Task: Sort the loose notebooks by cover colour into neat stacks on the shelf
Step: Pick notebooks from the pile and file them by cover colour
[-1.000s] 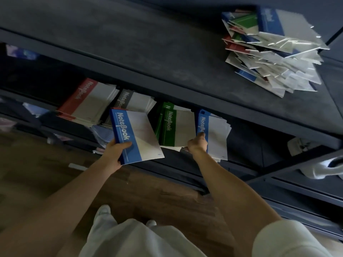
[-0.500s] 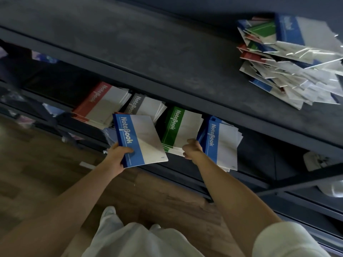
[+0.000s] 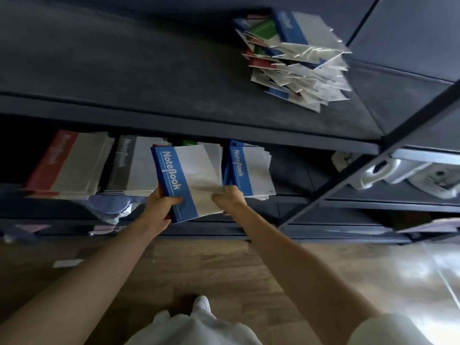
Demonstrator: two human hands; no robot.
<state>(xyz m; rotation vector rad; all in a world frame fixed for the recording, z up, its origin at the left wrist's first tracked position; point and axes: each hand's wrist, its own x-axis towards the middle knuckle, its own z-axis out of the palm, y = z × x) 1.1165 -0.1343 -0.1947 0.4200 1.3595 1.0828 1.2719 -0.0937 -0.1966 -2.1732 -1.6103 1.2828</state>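
Your left hand (image 3: 161, 207) grips the lower spine corner of a blue-spined, white-covered paper notebook (image 3: 189, 180), with the thumb across the blue band and the fingers behind (the word "Notebook" runs up that band). Your right hand (image 3: 229, 199) is curled like a loose fist at 3 o'clock from the left, touching the notebook's lower right edge. Whether it actually pinches the cover cannot be told. Both bare forearms rise from 6 o'clock and converge on the notebook, which tilts slightly in front of the dark lower shelf (image 3: 286, 200).

A sliver of the green stack (image 3: 189, 143) peeks out at 12 o'clock of the notebook. The blue stack (image 3: 251, 173) lies just beside it at 3 o'clock, the grey stack (image 3: 134, 165) at 9 o'clock, and the red stack (image 3: 62, 165) further that way. The loose pile of mixed notebooks (image 3: 296, 66) sits on the upper shelf board (image 3: 149, 70) at 1 o'clock, well apart.
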